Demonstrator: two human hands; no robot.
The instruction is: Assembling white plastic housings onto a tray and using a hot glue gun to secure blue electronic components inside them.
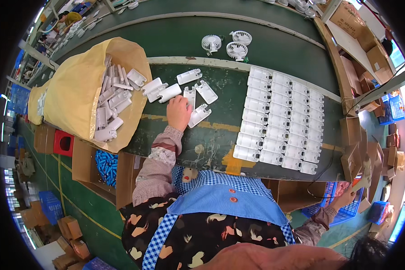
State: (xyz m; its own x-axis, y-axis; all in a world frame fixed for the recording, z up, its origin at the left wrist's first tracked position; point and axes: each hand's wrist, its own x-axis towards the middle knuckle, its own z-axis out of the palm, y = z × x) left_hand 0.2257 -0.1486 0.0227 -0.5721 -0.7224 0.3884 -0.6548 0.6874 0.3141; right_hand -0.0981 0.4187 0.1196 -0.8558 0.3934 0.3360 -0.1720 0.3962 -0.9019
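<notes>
My left hand (179,113) reaches over the dark green bench with its fingers bent together on a white plastic casing (190,96). Another white casing (170,92) lies against those fingers, and several more loose ones are scattered around it. Far to the right and low, my right hand (344,198) is closed around the lower end of a cream-coloured tool (366,174); its exact kind is unclear. Rows of white casings (274,119) lie side by side on the right of the bench. To the left, a large yellow sack (72,90) gapes open, full of similar casings.
Three small white fans (237,50) rest on the green belt behind the bench. Below the bench's left side, a cardboard box (90,173) holds blue cylinders (106,167). A blue basket (346,213) stands at lower right, and a thin dark cord (317,193) runs near my right hand.
</notes>
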